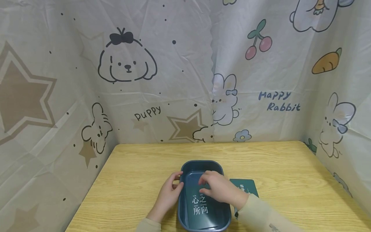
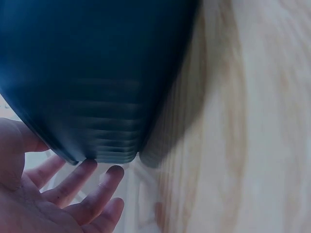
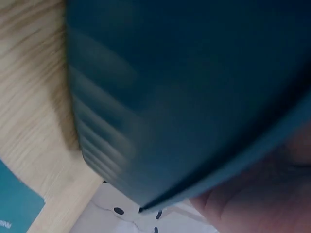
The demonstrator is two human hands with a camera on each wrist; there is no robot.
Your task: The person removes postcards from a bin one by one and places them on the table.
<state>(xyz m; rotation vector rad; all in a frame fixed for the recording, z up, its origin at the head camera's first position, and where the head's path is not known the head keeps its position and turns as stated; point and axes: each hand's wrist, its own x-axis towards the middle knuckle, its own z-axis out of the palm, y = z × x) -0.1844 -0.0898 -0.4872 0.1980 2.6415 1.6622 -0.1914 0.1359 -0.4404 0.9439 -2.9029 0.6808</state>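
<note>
L hand [image 1: 169, 195] relaxed at tray [image 1: 201, 165], R hand [image 1: 218, 187] loose over inner bk [image 1: 200, 205], vis. head cam only

Left hand [image 1: 170, 190] touches the left side of the blue tray [image 1: 179, 207]; right hand [image 1: 218, 187] hovers above the green booklet [image 1: 201, 218] inside.

A screened-off nook: wood-grain table [image 1: 139, 174], hung sheets [image 1: 185, 87] (cartoon-printed).
</note>
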